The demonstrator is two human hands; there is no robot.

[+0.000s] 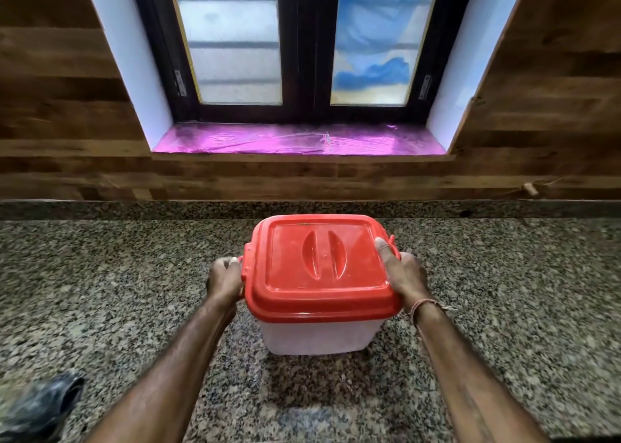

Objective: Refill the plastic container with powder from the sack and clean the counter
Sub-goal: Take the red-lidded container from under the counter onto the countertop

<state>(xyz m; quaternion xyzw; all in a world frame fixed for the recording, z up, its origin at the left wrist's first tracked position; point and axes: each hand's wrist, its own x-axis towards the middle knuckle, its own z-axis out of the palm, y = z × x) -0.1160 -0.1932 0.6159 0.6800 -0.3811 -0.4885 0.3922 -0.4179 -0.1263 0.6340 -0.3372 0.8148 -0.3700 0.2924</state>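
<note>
From my remote seat I see the plastic container in the middle of the speckled granite counter, straight ahead and between both hands. Its translucent white body is topped by a red lid, which sits closed. I cannot tell how much is inside through the cloudy wall.

My left hand is against the plastic container's left side, with the fingers curled in around the red side latch at the lid's edge. My right hand clasps the opposite side. Its thumb lies flat along the top of the lid near the right rim, and the other fingers wrap down over the edge, where I cannot see their tips. A thin thread band circles the right wrist.

I cannot tell whether the base rests fully on the stone or sits just above it; a dark shadow lies right in front of it.

At the lower left corner a dark crumpled object lies on the counter, well apart from the plastic container and too blurred to identify. Behind the counter rises a wood-panelled wall with a dark-framed frosted window, whose sill is covered in shiny pink film.
</note>
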